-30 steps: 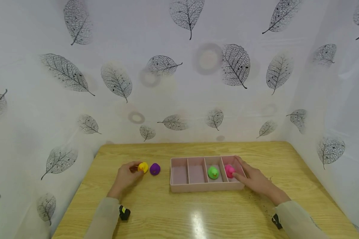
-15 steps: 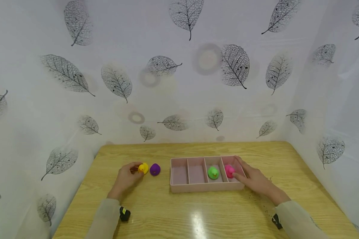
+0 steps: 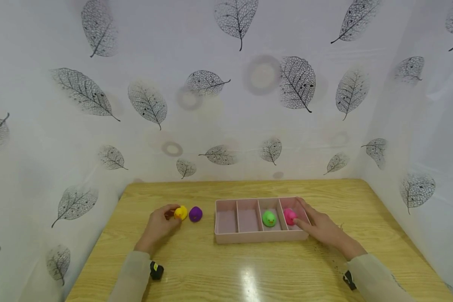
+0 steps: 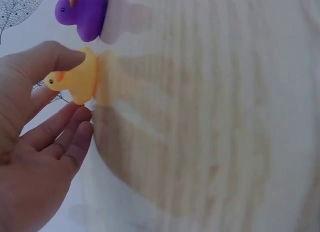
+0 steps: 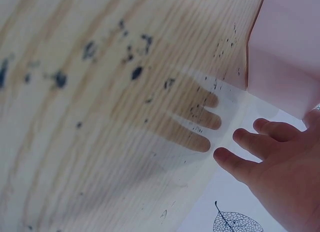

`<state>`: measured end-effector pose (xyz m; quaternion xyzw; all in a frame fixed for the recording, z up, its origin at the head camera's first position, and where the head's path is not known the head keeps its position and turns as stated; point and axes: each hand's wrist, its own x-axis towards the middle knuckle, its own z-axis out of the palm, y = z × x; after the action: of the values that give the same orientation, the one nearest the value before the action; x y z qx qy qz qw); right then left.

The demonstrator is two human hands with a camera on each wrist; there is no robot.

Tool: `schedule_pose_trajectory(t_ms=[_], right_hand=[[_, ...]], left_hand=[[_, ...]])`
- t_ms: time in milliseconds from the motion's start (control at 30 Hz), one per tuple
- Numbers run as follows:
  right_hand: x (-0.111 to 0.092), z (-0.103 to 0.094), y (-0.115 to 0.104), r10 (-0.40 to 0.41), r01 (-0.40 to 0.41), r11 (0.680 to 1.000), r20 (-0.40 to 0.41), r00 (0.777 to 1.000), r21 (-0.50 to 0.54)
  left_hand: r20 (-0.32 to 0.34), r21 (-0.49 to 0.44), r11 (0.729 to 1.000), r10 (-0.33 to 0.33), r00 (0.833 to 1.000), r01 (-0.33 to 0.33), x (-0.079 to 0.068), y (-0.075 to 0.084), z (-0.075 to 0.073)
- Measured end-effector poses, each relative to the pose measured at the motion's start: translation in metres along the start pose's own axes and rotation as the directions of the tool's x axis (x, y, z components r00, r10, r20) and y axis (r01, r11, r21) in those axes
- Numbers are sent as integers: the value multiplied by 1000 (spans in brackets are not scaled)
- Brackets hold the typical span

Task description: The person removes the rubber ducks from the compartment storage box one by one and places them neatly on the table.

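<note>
Yellowish wood-grain table (image 3: 196, 264): white leaf-printed curtain (image 3: 226, 121) around its far edge and sides; I see the broadest open stretch nearside. Pale-pink four-compartment tray (image 3: 260, 238): long axis left to right, lime-green toy duck (image 3: 269, 218) in the third compartment from left, hot-pink toy duck (image 3: 289, 216) in the fourth. Right hand (image 3: 323, 227): fingers apart at the tray's right end, thumb just by the pink duck. Purple toy duck (image 3: 195, 214): upright, in the way between the tray and the small yellow toy duck (image 3: 183, 212). Left hand (image 3: 161, 222): thumb and fingers pinch the yellow duck, upright on the table's left part; I see its orange beak pointing near-left, long axis partly finger-hidden.
</note>
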<state>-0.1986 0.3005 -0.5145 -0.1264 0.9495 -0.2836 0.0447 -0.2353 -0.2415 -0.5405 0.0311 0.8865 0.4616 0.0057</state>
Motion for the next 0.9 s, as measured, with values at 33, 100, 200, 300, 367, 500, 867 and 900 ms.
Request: schedule_pose_trajectory(t_ms=[33, 100, 200, 300, 367, 500, 867, 900], right_hand=[[0, 0, 0, 0, 0, 1000, 1, 1000, 0], [0, 0, 0, -1, 1, 1000, 1, 1000, 1], [0, 0, 0, -4, 4, 1000, 0, 1000, 2], [0, 0, 0, -9, 9, 1000, -3, 1000, 6], [0, -1, -1, -12, 12, 1000, -3, 1000, 9], [-1, -1, -1, -13, 13, 1000, -3, 1000, 6], [0, -2, -2, -10, 10, 1000, -1, 1000, 11], [0, -2, -1, -9, 9, 1000, 0, 1000, 12]], left_hand=[[9, 6, 1000, -3, 1000, 3, 0, 1, -1], [20, 20, 1000, 8, 1000, -8, 0, 4, -5], [14, 65, 995, 80, 997, -81, 3, 9, -9], [-13, 99, 981, 171, 985, -169, 5, 17, -10], [-30, 102, 972, 216, 976, -212, 5, 26, -10], [-47, 82, 959, 275, 960, -271, 4, 48, -6], [-22, 17, 930, 369, 929, -368, 11, 86, 23], [-15, 10, 928, 373, 928, -373, 11, 89, 25]])
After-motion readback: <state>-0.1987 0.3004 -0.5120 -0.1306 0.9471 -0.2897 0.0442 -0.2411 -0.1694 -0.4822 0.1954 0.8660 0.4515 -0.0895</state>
